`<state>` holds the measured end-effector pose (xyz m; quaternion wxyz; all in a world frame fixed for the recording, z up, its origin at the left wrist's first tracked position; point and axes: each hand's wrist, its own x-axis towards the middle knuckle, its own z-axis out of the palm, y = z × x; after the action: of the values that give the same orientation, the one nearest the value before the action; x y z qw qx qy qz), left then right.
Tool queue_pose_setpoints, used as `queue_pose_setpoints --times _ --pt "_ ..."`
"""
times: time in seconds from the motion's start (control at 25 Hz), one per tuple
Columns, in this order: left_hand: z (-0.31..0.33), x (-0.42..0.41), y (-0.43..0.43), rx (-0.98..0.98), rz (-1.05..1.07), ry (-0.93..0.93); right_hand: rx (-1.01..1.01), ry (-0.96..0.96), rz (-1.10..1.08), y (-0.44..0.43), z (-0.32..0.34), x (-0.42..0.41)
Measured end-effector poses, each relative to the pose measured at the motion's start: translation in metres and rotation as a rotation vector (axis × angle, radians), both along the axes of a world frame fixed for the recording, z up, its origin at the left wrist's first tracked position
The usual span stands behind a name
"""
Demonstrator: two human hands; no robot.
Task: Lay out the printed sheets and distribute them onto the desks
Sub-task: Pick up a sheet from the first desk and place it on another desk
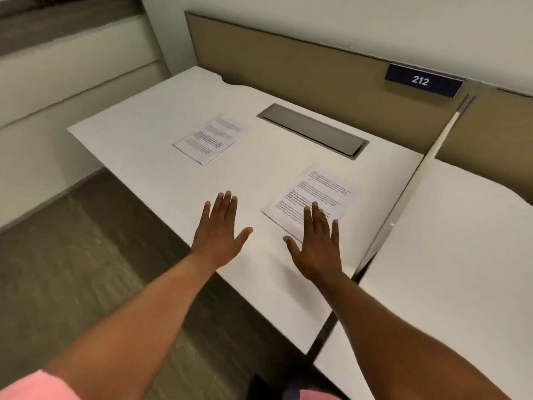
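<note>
- The right hand (315,249) is flat and spread, holding nothing, fingertips over the near white printed sheet (313,197)
- The left hand (219,229) is equally open and empty
- A second printed sheet (209,138) lies farther back on the same white desk (138,140)
- The neighbouring white desk (450,255) looks bare, so distribution seems unfinished

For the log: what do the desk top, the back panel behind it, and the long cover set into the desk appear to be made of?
Desk top: looks like off-white laminate, smooth and matte, with no grain showing.
Back panel: tan, flat and dull, possibly fabric-covered board; the weave is too blurred to confirm.
Cable cover: appears to be brushed grey metal, with a soft sheen along its flap, though painted plastic cannot be ruled out.
</note>
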<state>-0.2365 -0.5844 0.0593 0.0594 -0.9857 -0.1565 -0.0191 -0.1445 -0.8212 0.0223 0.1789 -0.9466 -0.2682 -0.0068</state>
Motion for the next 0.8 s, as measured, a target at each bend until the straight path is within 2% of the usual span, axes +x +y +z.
queue_pose_setpoints --times 0.24,0.4,0.6,0.8 --pt "-0.021 0.105 0.005 -0.160 -0.136 0.027 -0.008 0.076 -0.215 0.010 -0.026 0.063" --pt "-0.041 0.150 0.009 -0.213 -0.184 0.131 -0.016 0.151 -0.382 0.010 -0.043 0.081" --pt "-0.063 0.211 0.009 -0.284 -0.253 0.132 -0.079 0.240 -0.599 0.007 -0.058 0.097" --pt "-0.083 0.249 0.006 -0.331 -0.224 0.143 -0.065 0.236 -0.737 0.023 -0.063 0.110"
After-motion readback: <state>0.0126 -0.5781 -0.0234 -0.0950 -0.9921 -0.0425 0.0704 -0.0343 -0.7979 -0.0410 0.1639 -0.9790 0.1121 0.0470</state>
